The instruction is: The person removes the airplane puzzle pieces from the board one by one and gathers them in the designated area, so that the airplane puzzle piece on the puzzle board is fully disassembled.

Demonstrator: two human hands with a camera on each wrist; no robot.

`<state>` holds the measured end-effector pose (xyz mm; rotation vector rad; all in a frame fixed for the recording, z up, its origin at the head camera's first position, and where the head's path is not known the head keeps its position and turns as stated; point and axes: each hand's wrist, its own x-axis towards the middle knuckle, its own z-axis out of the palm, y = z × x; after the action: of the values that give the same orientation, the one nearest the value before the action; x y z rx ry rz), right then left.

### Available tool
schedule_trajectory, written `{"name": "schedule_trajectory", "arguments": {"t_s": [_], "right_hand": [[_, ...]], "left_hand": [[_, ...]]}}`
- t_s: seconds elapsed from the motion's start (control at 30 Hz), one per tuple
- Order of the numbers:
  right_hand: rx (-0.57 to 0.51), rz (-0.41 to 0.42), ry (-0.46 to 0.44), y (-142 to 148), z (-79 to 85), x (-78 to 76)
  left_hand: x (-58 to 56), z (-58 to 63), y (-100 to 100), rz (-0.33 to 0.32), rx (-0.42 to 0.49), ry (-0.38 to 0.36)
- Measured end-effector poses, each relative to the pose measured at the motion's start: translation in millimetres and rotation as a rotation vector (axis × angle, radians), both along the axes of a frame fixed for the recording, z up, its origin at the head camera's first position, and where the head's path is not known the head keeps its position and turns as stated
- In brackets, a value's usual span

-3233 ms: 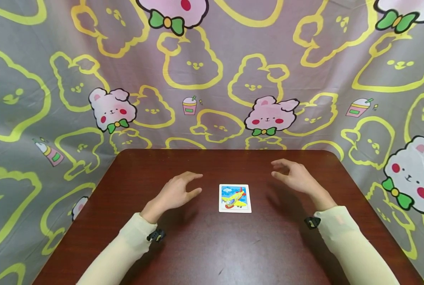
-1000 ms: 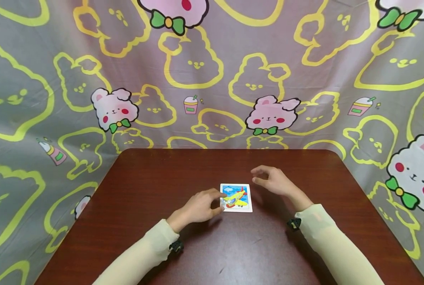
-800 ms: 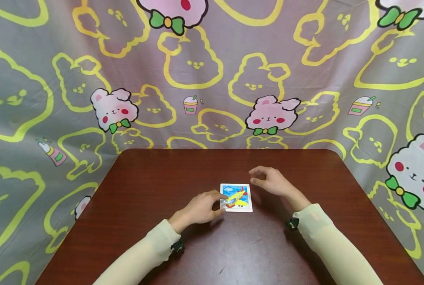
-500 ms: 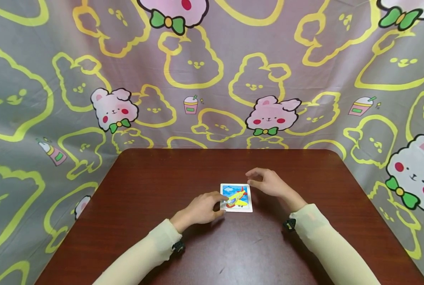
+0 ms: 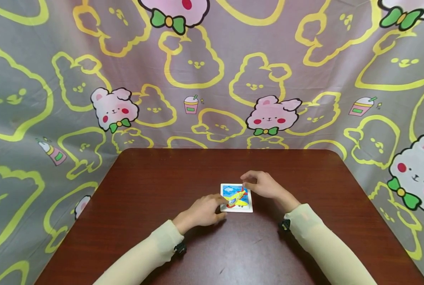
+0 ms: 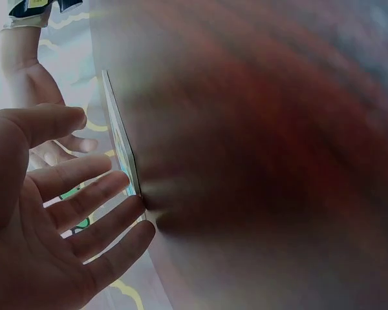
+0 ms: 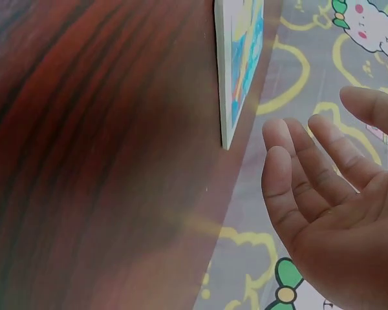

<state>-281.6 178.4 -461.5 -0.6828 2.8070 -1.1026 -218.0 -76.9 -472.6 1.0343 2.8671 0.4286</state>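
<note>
A grey patterned cloth [image 5: 208, 51] fills the background, from ten o'clock round through twelve to two. Below it stretches a dark reddish-brown table [image 5: 162, 170]. Two pale sleeves reach in over it, the left sleeve [image 5: 137, 253] from seven o'clock and the right sleeve [image 5: 333, 249] from five.

The left hand [image 5: 202, 209] has its fingers loosely extended and spread, the thumb apart, with nothing in its grasp. The square picture board [image 5: 237, 199] lies flat on the table, at two to three o'clock from this hand. The fingertips overlap the board's nine o'clock edge; I cannot tell whether they touch it.

The right hand [image 5: 266, 185] is relaxed, fingers gently bent, and likewise has hold of nothing. From it the board lies at eight o'clock; in the head view the thumb crosses the board's one o'clock corner, but the right wrist view shows a gap between them.

A small black device [image 5: 180, 249] sits at the left wrist and another black device [image 5: 285, 225] at the right. Smallest is the board's printed yellow aeroplane [image 5: 236, 197], its red tail towards one o'clock.
</note>
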Motion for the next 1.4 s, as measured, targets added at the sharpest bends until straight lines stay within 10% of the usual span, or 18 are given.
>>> {"name": "schedule_trajectory", "arguments": {"t_s": [1.4], "right_hand": [[-0.018, 0.083, -0.132, -36.0, -14.5, -15.1]], "left_hand": [[5.7, 0.3, 7.2, -0.064, -0.071, 0.012]]}}
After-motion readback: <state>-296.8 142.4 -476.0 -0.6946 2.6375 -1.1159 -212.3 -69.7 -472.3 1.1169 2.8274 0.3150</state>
